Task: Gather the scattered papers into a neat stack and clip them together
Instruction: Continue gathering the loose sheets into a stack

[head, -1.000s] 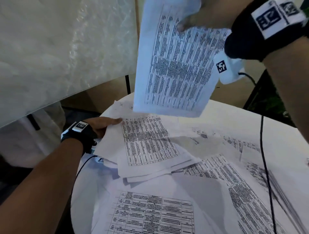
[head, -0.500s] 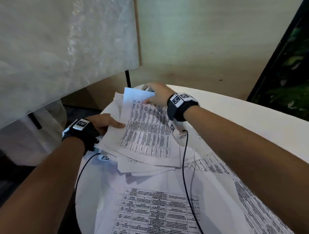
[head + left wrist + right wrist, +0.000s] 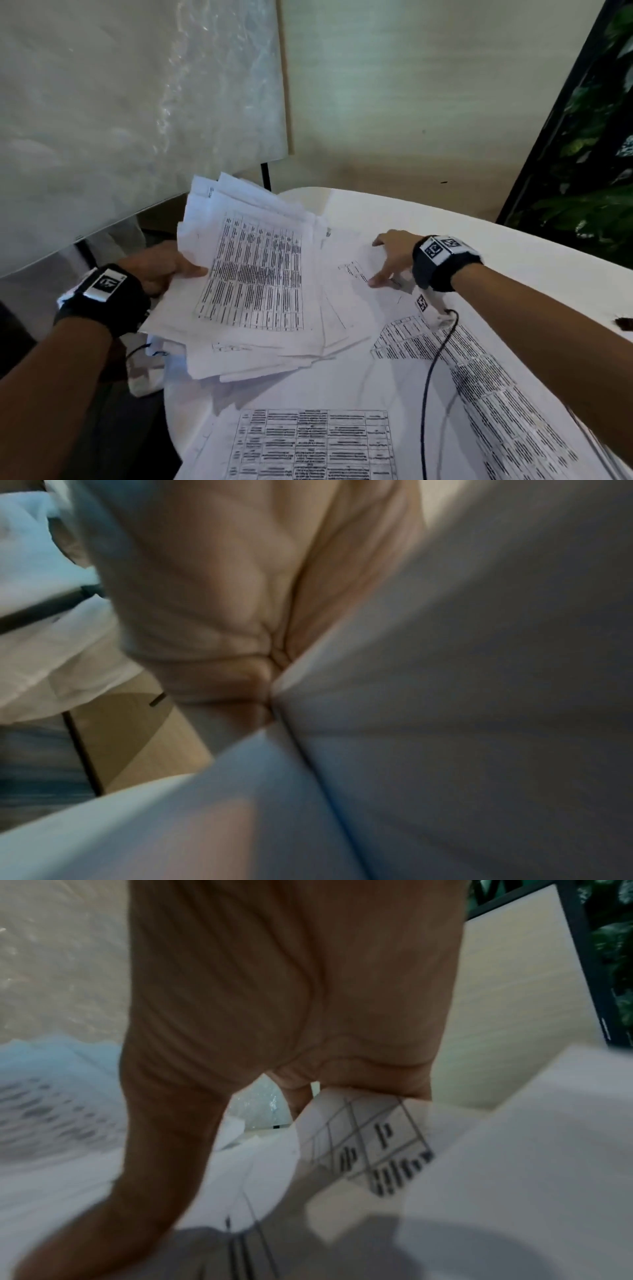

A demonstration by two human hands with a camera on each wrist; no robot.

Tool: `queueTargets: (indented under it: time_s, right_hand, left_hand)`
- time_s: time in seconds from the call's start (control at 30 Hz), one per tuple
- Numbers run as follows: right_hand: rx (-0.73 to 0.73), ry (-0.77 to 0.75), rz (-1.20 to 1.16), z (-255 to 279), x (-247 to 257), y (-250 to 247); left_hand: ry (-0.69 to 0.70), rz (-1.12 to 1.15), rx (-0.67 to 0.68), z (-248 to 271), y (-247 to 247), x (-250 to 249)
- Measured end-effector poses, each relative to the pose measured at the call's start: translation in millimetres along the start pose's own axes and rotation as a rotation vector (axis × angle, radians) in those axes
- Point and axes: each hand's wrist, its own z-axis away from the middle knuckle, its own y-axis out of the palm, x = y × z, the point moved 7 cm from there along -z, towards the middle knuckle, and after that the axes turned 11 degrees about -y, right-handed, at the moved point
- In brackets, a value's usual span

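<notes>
A loose stack of printed papers [image 3: 260,284] is tilted up off the round white table [image 3: 513,253] at the left. My left hand [image 3: 161,270] grips the stack's left edge, thumb on top; in the left wrist view the palm [image 3: 222,601] closes against the paper [image 3: 445,723]. To the stack's right, my right hand [image 3: 390,260] is spread on a pale sheet [image 3: 352,274] lying on the table, thumb and fingers apart. The right wrist view shows a sheet with a printed grid [image 3: 369,1137] curling up against the fingers [image 3: 298,1096]. More printed sheets lie at the front [image 3: 308,445] and right [image 3: 479,377].
A black cable [image 3: 428,377] runs from my right wrist across the sheets. A small dark object [image 3: 621,323] sits at the table's right edge; I cannot tell what it is. A plastic-covered board [image 3: 137,102] stands behind left, and plants [image 3: 589,171] at the right.
The right hand laid its sheet on the pile, then moved right onto another sheet. The left hand has lifted and tilted the pile off the table.
</notes>
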Motion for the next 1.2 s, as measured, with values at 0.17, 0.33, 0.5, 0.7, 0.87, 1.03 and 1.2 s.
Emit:
queueTargets:
  time_s: [0.17,0.33,0.5,0.7,0.87,1.03,1.2]
  right_hand:
    - [-0.071,0.001,0.046,2,6,-19]
    - [-0.259,0.007,-0.119,22,-5,-60]
    - [-0.563,0.062,-0.239,54,-28,-102]
    - [-0.961,-0.106,-0.245,112,1,-192]
    - [-1.196,-0.279,-0.275,164,27,-272]
    - [-1.160,-0.326,-0.458,148,17,-256]
    - [-0.881,-0.271,-0.542,78,3,-163]
  left_hand:
    - [0.032,0.020,-0.015,12,10,19]
    - [0.126,0.050,-0.077,19,11,12]
    - [0.144,-0.034,-0.091,20,11,3]
    - [0.172,-0.055,-0.125,16,20,-5]
    - [0.174,-0.066,-0.069,14,39,-15]
    - [0.293,0.026,-0.051,17,60,-33]
    - [0.322,0.119,0.062,24,86,-42]
